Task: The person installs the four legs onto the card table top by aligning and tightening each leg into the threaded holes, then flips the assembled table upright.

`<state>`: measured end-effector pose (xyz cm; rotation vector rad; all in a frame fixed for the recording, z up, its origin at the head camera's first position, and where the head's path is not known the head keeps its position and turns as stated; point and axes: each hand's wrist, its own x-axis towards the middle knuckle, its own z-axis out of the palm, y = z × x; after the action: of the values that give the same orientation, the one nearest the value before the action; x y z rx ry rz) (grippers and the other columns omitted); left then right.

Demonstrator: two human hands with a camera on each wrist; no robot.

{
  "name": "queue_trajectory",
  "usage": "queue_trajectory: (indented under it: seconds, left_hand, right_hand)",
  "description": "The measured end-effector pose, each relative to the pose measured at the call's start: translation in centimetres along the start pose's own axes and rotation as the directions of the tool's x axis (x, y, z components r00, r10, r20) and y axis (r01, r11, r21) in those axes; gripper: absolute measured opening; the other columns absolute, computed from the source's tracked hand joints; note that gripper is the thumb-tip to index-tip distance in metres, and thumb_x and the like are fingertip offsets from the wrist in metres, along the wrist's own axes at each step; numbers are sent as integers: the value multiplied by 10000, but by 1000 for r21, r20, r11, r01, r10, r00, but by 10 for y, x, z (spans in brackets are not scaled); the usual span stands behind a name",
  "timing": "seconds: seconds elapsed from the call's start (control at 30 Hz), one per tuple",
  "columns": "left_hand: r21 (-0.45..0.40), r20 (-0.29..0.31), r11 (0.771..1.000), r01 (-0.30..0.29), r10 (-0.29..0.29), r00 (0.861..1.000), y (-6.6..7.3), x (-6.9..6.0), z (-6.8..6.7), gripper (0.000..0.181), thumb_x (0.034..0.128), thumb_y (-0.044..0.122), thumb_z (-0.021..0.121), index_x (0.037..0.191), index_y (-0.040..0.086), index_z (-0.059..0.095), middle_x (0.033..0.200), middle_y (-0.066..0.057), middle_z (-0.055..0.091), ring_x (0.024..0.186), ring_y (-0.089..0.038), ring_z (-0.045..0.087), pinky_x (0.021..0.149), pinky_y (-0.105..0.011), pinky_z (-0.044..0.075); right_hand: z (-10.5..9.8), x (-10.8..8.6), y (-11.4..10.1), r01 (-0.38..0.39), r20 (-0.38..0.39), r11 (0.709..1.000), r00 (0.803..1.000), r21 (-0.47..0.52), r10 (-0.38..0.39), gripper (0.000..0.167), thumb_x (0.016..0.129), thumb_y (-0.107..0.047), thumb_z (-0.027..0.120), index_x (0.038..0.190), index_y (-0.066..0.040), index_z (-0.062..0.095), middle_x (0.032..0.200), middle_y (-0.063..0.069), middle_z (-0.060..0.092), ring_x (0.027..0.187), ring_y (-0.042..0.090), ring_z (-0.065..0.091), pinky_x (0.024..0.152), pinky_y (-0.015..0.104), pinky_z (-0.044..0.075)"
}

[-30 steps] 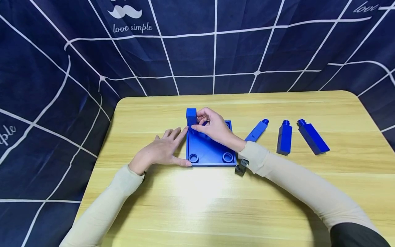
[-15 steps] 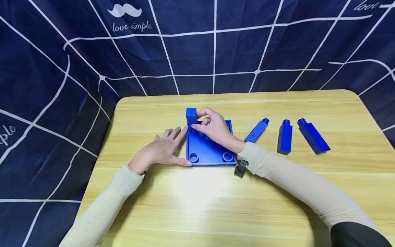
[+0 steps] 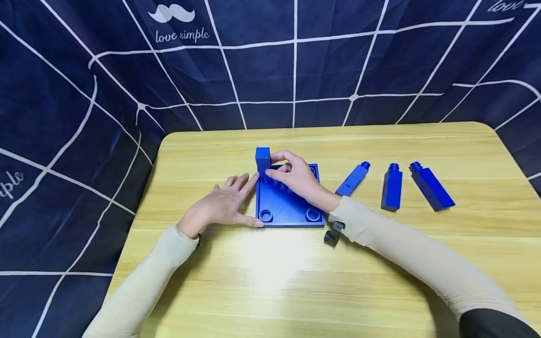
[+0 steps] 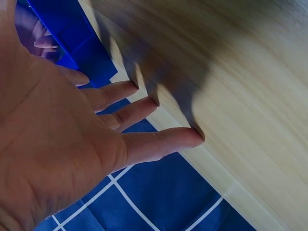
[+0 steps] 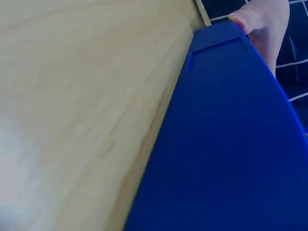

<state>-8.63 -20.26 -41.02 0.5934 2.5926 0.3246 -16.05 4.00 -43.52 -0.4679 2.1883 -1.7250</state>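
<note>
The right hand (image 3: 297,176) has its thumb and finger pinched on a blue post (image 3: 263,157), upright at the far left corner of the blue base (image 3: 287,206). The left hand (image 3: 228,202), fingers extended, braces the base's left side. I'd guess the post is being screwed in; next calls for turning it snug. Three loose posts (image 3: 392,188) lie right on the worktop (image 3: 270,281).
</note>
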Motion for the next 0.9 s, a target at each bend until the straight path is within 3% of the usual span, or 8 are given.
queue_trajectory:
  seconds: [0.17, 0.5, 0.73, 0.9]
  left_hand:
    - [6, 1, 1000, -1, 1, 1000, 1, 1, 0, 1329, 873, 851, 691, 1769, 209, -52, 1791, -230, 136, 1594, -497, 212, 1090, -869, 285]
    - [14, 3, 1000, 0, -1, 1000, 2, 0, -2, 1327, 877, 845, 694, 1769, 200, -48, 1791, -233, 130, 1593, -507, 211, 1077, -877, 290]
    - [17, 10, 1000, 8, -9, 1000, 2, 2, 0, 1324, 874, 861, 676, 1769, 214, -53, 1793, -227, 132, 1594, -507, 211, 1086, -875, 283]
    - [15, 15, 1000, 13, -14, 1000, 2, 2, 0, 1326, 872, 864, 675, 1768, 223, -63, 1797, -222, 120, 1599, -509, 199, 1089, -878, 271]
  right_hand:
    - [-6, -5, 1, 8, 13, 1000, 1000, 10, -8, 420, 1053, -229, 766, 1443, -96, 686, 1287, 57, 731, 883, 340, 660, 625, 278, 465]
    - [-23, -18, -1, 0, 57, 1000, 998, -16, 1, 286, 1120, -207, 659, 1349, -51, 731, 1039, 223, 709, 901, 359, 650, 687, 326, 521]
    - [-37, -29, -6, -3, 72, 1000, 997, -15, 4, 289, 1120, -223, 660, 1361, -80, 730, 1050, 286, 665, 929, 452, 623, 737, 406, 536]
    - [-51, -37, -4, -20, 83, 1000, 996, -22, 22, 311, 1117, -258, 669, 1380, -99, 718, 1050, 285, 654, 927, 449, 613, 739, 397, 532]
